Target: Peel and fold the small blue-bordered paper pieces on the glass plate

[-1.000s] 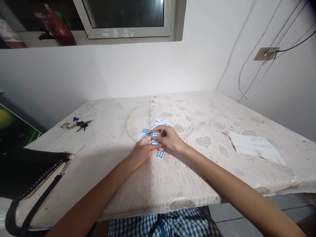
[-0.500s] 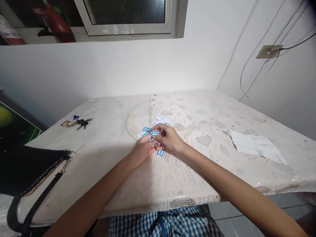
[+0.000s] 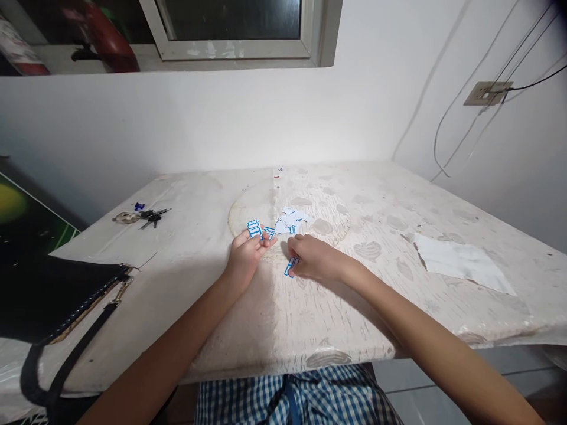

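My left hand [image 3: 248, 254] holds a small paper piece with blue outlines [image 3: 254, 228] upright between thumb and fingers. Another blue-outlined piece [image 3: 269, 232] shows just beyond its fingertips. To the right, my right hand [image 3: 312, 257] is low over the table, fingers closed at a blue-outlined paper strip [image 3: 289, 268]; the knuckles cover part of that strip. Past both hands lies a loose pile of white paper scraps [image 3: 292, 218], some edged with blue lines.
The table [image 3: 239, 330] has a patterned plastic cover. Keys [image 3: 153, 217] with a keychain lie at left, behind a black bag [image 3: 66, 295] with a strap. A torn white sheet [image 3: 460, 262] rests at right. The wall [image 3: 248, 124] bounds the back.
My hands were together over the paper pieces and are now apart. The left moved left with a piece raised; the right dropped to the strip near me. The scrap pile shows more fully.
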`<act>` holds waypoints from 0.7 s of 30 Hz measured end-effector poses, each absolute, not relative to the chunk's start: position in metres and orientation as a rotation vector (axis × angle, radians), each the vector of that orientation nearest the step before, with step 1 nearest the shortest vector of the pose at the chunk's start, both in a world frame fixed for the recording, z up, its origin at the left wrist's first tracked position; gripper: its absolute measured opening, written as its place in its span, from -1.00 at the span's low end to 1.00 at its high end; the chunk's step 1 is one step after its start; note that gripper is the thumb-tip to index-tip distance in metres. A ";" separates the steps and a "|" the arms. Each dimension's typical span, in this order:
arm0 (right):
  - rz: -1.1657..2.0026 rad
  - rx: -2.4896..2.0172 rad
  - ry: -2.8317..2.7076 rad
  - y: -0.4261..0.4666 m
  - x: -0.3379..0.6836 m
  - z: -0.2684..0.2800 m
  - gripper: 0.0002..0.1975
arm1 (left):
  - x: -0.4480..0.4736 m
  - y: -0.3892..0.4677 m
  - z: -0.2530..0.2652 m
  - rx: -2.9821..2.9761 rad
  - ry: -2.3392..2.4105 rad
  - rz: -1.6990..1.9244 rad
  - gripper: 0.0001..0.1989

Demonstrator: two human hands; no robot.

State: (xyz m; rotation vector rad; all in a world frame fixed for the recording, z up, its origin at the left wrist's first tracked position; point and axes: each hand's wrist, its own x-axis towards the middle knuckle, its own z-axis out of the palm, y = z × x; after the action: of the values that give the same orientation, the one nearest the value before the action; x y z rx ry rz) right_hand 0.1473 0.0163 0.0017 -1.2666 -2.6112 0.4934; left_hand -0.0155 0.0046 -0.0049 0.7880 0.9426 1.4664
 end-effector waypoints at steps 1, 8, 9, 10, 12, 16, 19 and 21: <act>0.532 -1.235 -2.593 0.017 0.147 0.000 -0.86 | -0.015 0.004 -0.006 0.809 0.942 1.457 -0.89; 1.065 -1.017 -2.077 0.024 0.152 0.011 -0.91 | -0.013 0.005 -0.014 0.878 0.958 1.281 -0.92; 1.104 -0.997 -2.000 0.024 0.152 0.014 -0.92 | -0.013 0.005 -0.014 0.880 0.947 1.242 -0.91; 1.124 -0.969 -1.947 0.025 0.153 0.016 -0.94 | -0.013 0.004 -0.015 0.884 0.925 1.201 -0.89; 1.107 -0.909 -1.911 0.025 0.153 0.019 -0.96 | -0.012 0.004 -0.016 0.895 0.860 1.126 -0.85; 1.021 -0.879 -1.890 0.026 0.152 0.018 -0.93 | -0.011 0.001 -0.015 0.915 0.763 1.010 -0.79; 1.033 -0.902 -1.812 0.027 0.150 0.016 -0.90 | -0.008 -0.002 -0.015 0.897 0.780 0.946 -0.75; 1.062 -0.923 -1.783 0.026 0.149 0.015 -0.90 | -0.006 -0.003 -0.015 0.880 0.803 0.912 -0.72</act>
State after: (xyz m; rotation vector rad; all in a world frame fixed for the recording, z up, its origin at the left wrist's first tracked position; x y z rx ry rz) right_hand 0.1490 0.0262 0.0146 -0.9234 -1.7825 1.0620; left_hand -0.0064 -0.0031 -0.0153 0.8798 0.8033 0.9121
